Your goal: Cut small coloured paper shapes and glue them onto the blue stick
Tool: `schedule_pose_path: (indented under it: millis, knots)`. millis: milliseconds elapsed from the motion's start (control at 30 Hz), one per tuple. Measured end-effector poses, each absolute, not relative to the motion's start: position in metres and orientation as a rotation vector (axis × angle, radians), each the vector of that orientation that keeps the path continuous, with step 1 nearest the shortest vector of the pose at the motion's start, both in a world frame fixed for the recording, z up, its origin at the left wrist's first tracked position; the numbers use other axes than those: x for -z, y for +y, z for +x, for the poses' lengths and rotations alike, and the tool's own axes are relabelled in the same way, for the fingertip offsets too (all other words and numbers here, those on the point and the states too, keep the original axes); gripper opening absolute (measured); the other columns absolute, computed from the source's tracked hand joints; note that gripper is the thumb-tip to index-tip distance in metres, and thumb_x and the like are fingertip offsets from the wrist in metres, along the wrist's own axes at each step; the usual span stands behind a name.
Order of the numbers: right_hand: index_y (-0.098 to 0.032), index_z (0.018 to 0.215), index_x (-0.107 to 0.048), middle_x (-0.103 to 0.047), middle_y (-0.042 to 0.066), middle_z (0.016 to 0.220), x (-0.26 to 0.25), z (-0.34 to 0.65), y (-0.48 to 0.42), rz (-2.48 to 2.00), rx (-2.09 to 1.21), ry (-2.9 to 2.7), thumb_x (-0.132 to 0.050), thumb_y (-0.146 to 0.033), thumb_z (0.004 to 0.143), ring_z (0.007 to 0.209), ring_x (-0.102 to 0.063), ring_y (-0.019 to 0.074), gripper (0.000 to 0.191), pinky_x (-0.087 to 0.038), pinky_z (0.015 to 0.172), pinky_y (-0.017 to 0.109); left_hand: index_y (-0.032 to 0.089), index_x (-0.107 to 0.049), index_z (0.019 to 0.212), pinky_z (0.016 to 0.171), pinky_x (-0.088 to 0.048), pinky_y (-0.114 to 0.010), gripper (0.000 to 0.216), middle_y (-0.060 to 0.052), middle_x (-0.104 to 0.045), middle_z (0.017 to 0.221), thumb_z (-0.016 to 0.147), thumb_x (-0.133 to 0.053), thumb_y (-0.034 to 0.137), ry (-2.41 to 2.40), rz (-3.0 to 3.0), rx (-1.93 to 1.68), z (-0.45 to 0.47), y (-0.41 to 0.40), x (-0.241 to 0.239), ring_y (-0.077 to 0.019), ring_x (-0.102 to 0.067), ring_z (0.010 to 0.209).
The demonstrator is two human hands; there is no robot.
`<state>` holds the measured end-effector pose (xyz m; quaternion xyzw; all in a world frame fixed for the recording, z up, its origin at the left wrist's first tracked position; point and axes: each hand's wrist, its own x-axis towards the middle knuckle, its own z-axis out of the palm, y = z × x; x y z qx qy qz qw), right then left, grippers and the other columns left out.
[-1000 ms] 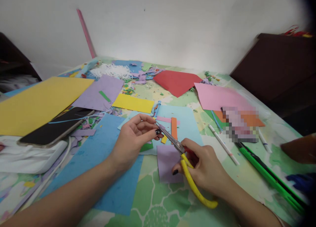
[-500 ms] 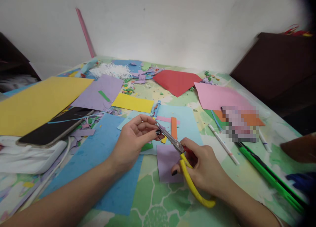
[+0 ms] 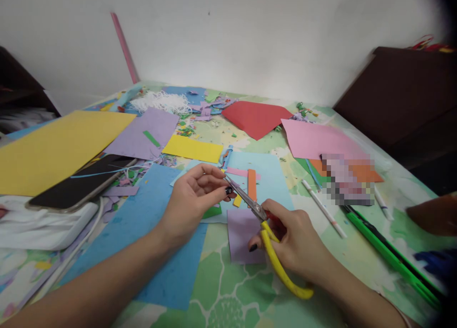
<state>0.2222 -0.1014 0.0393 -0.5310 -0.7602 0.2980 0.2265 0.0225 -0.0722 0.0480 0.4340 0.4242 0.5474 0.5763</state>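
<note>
My right hand (image 3: 294, 240) grips a pair of scissors (image 3: 267, 235) with yellow handles, their metal blades pointing up and left. The blade tips reach the fingers of my left hand (image 3: 194, 202), which is closed in a pinch. Whatever sits between those fingertips is too small to make out. Below the blades lies a light blue sheet (image 3: 273, 175) bearing an orange strip (image 3: 252, 183), a pink strip (image 3: 243, 172) and a small yellow piece (image 3: 237, 201). A purple paper square (image 3: 243, 235) is partly covered by my right hand. Under my left forearm spreads a darker blue sheet (image 3: 178, 275).
At left a phone (image 3: 82, 183) lies near a white plastic object (image 3: 71, 225) and a yellow sheet (image 3: 60, 147). Red paper (image 3: 255, 116) and white shreds (image 3: 160, 102) are farther back. On the right are pink paper (image 3: 321, 140), a white pen (image 3: 323, 209) and a green cutter (image 3: 389, 252).
Both hands and the scissors keep almost the same pose. At the far left edge, a bit of what looks like a fingertip now shows beside the white plastic object.
</note>
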Motion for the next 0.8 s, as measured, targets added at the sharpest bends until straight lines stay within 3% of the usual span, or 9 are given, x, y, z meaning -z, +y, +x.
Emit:
schedule_pose_path:
  millis: [800]
  knots:
    - [-0.022, 0.069, -0.041, -0.031, -0.010, 0.049, -0.0407, 0.2239, -0.1000, -1.485, -0.800, -2.112, -0.069, -0.025, 0.067, 0.045, -0.027, 0.0077, 0.028, -0.021, 0.042, 0.019, 0.017, -0.059, 0.082, 0.061, -0.052, -0.021, 0.021, 0.001, -0.069, 0.070, 0.067, -0.074, 0.014, 1.077, 1.060, -1.322, 0.0217, -0.0703, -0.0497, -0.0129, -0.066, 0.067]
